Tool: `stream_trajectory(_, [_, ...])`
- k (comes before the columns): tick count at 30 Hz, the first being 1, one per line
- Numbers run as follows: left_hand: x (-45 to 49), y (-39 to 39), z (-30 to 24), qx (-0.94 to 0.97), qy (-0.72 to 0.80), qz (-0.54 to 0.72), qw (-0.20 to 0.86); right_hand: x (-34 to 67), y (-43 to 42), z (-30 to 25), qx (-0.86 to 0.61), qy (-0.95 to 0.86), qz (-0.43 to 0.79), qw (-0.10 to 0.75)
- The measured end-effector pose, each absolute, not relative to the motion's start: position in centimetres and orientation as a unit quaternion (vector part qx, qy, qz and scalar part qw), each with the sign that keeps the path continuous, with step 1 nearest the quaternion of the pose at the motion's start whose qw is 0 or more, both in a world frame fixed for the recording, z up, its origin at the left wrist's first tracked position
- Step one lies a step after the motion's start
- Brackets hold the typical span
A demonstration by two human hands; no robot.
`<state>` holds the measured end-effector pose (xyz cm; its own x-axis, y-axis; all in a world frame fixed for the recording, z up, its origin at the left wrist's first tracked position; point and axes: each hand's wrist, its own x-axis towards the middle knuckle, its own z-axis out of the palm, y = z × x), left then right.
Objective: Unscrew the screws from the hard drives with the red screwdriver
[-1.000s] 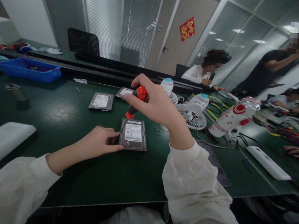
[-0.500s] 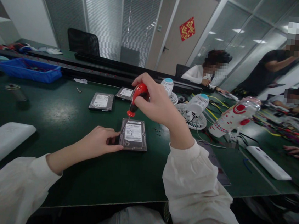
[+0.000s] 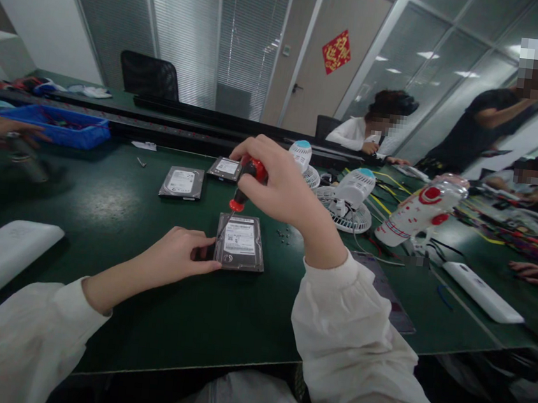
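Note:
A hard drive (image 3: 241,243) lies flat on the green table, its white label facing up. My left hand (image 3: 182,250) grips its left edge between thumb and fingers. In my right hand (image 3: 276,180) is a red and black screwdriver (image 3: 239,196), held upright with the fingers wrapped around its handle. The shaft points down at the upper left part of the drive; whether the tip sits in a screw is too small to tell. Several small screws (image 3: 284,235) are scattered just right of the drive. Two more hard drives, a nearer one (image 3: 181,183) and a farther one (image 3: 225,168), lie behind it.
Another person's hand (image 3: 28,136) reaches in from the left at a metal cylinder (image 3: 30,162). Behind it stands a blue tray (image 3: 84,134). White fans (image 3: 353,194), a red-and-white bottle-shaped object (image 3: 419,211) and cables occupy the right. White oblong boxes (image 3: 8,257) flank both sides.
Another person's hand has come in from the left to the metal cylinder. My right hand's fingers have shifted around the screwdriver handle. My left hand stays on the hard drive.

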<state>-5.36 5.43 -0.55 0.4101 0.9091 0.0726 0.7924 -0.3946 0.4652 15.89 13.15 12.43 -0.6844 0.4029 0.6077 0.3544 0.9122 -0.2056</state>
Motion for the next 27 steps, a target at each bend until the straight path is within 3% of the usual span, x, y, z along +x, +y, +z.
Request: stream_trajectory(27, [-5.3,5.4,-0.3,0.818,0.524,0.142,0.193,16.0,13.7,12.0,-0.174,-0.910,0.086,0.366])
